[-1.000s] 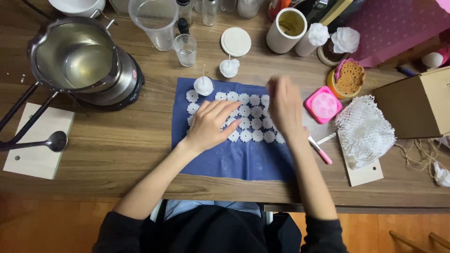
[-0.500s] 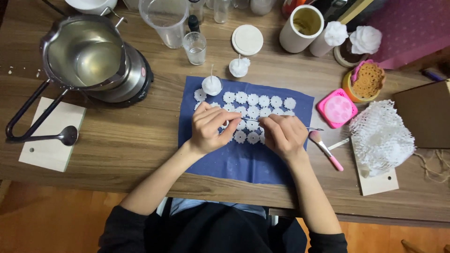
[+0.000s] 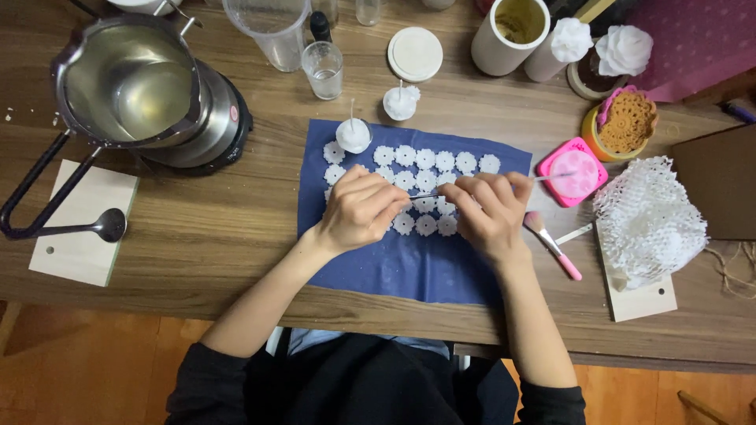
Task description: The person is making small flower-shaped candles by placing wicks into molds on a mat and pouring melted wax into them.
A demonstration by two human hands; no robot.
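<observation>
Hands first: my left hand (image 3: 364, 209) is curled shut on the blue cloth (image 3: 409, 264), with its fingertips pinched on one end of a thin metal stick (image 3: 429, 194). My right hand (image 3: 490, 212) is curled too, and its fingers grip the same stick, which pokes out past my knuckles toward the pink flower mould (image 3: 572, 171). Both hands sit close together on top of the small white flower shapes (image 3: 425, 160). Those little flowers lie in neat rows on the blue cloth, which is spread flat in the middle of the wooden worktop (image 3: 236, 236).

A round white candle with a wick (image 3: 353, 134) stands on the top left corner of the cloth. Another small white candle (image 3: 400, 102) stands just off the cloth, near a clear glass cup (image 3: 324, 69). A pink-handled brush (image 3: 551, 244) lies just beside my right hand. A shiny metal pot with a long handle (image 3: 130, 83) sits on a black hot plate (image 3: 224, 134) at the far left. A metal spoon (image 3: 83, 229) rests on a pale wooden board (image 3: 75, 236). White netting (image 3: 650, 220) is bunched up at the right.
</observation>
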